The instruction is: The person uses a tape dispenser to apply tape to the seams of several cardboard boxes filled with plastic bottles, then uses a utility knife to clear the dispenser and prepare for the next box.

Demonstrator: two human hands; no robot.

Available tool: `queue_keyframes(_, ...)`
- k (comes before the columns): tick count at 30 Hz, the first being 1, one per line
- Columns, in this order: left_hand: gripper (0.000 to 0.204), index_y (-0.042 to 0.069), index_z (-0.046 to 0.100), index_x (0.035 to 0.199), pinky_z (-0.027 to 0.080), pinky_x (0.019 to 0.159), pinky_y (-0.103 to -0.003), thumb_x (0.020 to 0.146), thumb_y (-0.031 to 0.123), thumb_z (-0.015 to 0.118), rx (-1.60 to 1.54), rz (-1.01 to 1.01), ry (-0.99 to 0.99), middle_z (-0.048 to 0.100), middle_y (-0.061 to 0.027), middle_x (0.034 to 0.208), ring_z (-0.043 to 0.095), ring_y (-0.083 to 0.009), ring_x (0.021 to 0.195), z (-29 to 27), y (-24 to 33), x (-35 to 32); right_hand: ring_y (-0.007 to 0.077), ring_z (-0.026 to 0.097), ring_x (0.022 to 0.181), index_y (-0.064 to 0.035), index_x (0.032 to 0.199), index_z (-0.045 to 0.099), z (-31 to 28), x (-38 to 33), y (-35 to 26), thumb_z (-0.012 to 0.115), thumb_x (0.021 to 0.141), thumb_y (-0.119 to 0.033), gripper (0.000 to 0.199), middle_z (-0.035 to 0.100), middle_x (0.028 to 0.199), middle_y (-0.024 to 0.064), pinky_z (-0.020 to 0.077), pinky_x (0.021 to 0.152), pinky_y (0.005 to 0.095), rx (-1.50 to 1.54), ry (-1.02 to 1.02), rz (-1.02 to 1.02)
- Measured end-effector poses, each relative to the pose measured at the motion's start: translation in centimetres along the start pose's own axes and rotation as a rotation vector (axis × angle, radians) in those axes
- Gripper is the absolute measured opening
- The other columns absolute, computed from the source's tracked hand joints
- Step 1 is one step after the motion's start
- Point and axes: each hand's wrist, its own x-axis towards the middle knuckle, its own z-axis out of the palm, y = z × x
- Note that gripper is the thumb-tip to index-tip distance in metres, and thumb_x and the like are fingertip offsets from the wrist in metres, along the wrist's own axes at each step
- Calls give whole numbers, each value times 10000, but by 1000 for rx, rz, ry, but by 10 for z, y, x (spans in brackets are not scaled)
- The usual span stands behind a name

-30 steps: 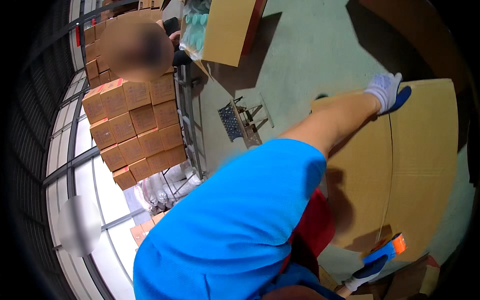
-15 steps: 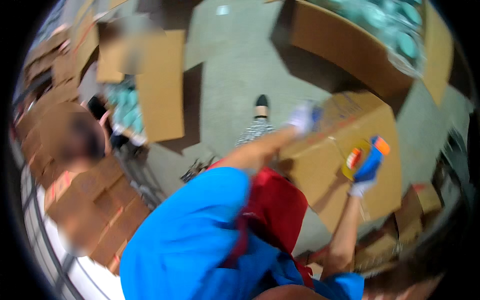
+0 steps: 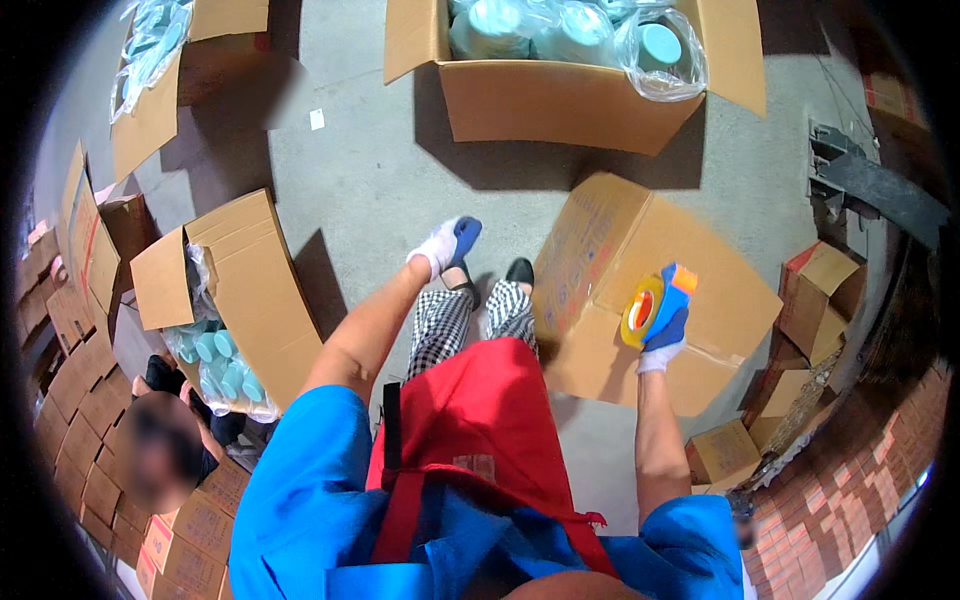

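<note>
Along the left edge of the concrete floor [image 3: 370, 180] small brown cartons [image 3: 70, 420] stand stacked in rows, and another person [image 3: 165, 440] crouches beside them. Just right of that person an open cardboard box [image 3: 250, 290] lies tipped on its side, teal lids in clear plastic showing at its mouth. At the far edge of the floor a larger open box [image 3: 560, 95] holds bagged teal containers [image 3: 560, 30].

The left hand [image 3: 440, 247], in a white and blue glove, hangs free above the floor with fingers loosely curled, gripping nothing. Just right of it a closed, plain brown carton [image 3: 610, 260] sits tilted on the floor by the person's feet. The right hand [image 3: 662, 335], gloved the same way, is wrapped tight around a tape dispenser [image 3: 655, 303], blue and orange with a yellowish roll, held over that carton's top face near its right edge. Further right, small closed cartons [image 3: 815, 290] lie heaped.
</note>
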Motion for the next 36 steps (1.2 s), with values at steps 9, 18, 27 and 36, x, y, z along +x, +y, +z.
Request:
queue_keyframes(9, 865, -79, 370, 1402, 372, 1067, -369, 847, 518, 658, -374, 24, 241, 503, -243, 1364, 489, -325, 1270, -135, 90, 168, 160, 633, 862, -87, 1103, 667, -55, -28, 18, 570, 919, -489, 453, 646, 979, 10, 541, 784, 332, -2, 175, 280)
queue_keyframes(18, 878, -1, 456, 1389, 346, 1108, -412, 901, 722, 359, -1347, -276, -253, 522, -163, 1381, 512, -305, 1247, -178, 165, 141, 170, 599, 621, -96, 863, 689, -33, -13, 6, 559, 874, -646, 566, 617, 741, 22, 531, 593, 331, 174, 277, 536)
queue_keyframes(27, 447, 188, 483, 739, 383, 540, -307, 919, 597, 476, -1057, -360, 137, 463, 9, 650, 479, -153, 594, -177, 274, 277, 173, 593, 858, -62, 1175, 585, 167, 58, -210, 513, 977, -388, 388, 612, 1004, 8, 498, 716, 328, 285, -479, 98)
queue_keyframes(36, 402, 39, 570, 1148, 485, 654, -304, 984, 399, 500, -183, 219, -13, 612, -69, 918, 576, -156, 768, -416, 366, 429, 371, 661, 766, -30, 906, 672, 535, 85, -344, 403, 954, -561, 597, 674, 836, 222, 499, 682, 443, -198, -334, 37)
